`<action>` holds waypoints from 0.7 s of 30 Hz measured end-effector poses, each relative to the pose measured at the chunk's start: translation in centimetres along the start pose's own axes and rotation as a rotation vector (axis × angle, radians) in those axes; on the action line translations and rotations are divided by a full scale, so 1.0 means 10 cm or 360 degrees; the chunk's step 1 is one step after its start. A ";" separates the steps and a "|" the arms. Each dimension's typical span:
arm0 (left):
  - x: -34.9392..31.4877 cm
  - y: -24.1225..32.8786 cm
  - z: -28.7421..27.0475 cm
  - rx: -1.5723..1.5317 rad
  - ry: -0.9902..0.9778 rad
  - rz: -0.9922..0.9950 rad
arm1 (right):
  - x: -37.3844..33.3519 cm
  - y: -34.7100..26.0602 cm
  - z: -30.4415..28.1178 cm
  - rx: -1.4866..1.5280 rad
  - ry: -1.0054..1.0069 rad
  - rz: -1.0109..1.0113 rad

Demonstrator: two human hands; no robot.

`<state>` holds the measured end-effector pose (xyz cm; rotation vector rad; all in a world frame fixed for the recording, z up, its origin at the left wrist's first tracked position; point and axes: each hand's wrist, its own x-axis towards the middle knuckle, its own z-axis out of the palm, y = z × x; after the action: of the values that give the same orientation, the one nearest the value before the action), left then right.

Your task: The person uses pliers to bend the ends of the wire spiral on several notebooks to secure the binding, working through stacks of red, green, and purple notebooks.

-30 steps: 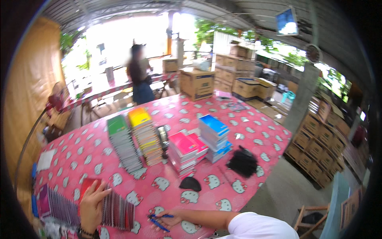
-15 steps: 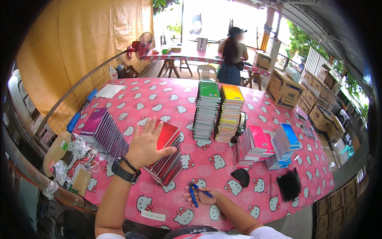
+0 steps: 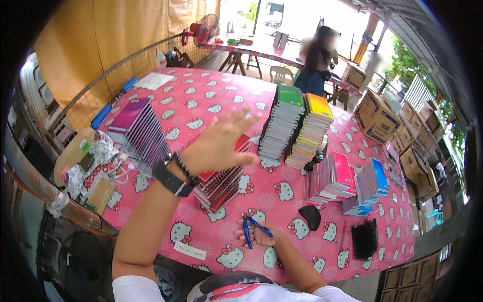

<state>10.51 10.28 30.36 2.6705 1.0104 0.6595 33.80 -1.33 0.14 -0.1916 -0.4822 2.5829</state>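
My left hand [image 3: 217,144], a dark watch and beaded bracelet at its wrist, hovers over a stack of red spiral notebooks [image 3: 219,194]. Its fingers are stretched out, a little blurred, and hold nothing. On the near side of the table my right hand [image 3: 270,238] lies palm up, holding small blue-handled nippers [image 3: 247,235] whose handles are spread. Purple spiral notebooks [image 3: 137,132] stand to the left. Beyond my left hand, to its right, rise tall stacks of green notebooks [image 3: 282,123] and yellow notebooks [image 3: 312,132].
Pink notebooks [image 3: 332,176] and blue notebooks [image 3: 371,182] stand at the right of the patterned pink table [image 3: 193,121]. Nearer lie a black curved object [image 3: 310,217] and black spiral coils [image 3: 364,238]. Cardboard boxes [image 3: 377,118] and a person [image 3: 318,63] are beyond.
My left hand has moved rightward and away from me over the red notebooks. The view has shifted; my right hand still holds the nippers.
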 end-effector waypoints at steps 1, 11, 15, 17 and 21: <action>0.02 -0.03 0.00 0.0127 0.0069 -0.0128 | 0.00 0.02 0.00 0.0005 0.0006 -0.0014; -0.12 -0.08 0.24 0.0545 0.0015 -0.0539 | 0.06 0.00 0.14 -0.0023 0.0184 0.0020; -0.12 -0.09 0.23 0.0473 0.0045 -0.0557 | 0.06 0.05 0.18 -0.0092 0.0301 -0.0021; -0.13 -0.11 0.27 0.0458 0.0099 -0.0579 | 0.10 0.06 0.32 -0.0128 0.0466 -0.0004; -0.11 -0.13 0.27 0.0438 0.0104 -0.0580 | 0.18 0.04 0.71 -0.0105 0.0771 0.0030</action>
<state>10.31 10.37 27.17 2.5853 1.6609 0.5674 30.46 -2.90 6.53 -0.8219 -0.3819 2.4208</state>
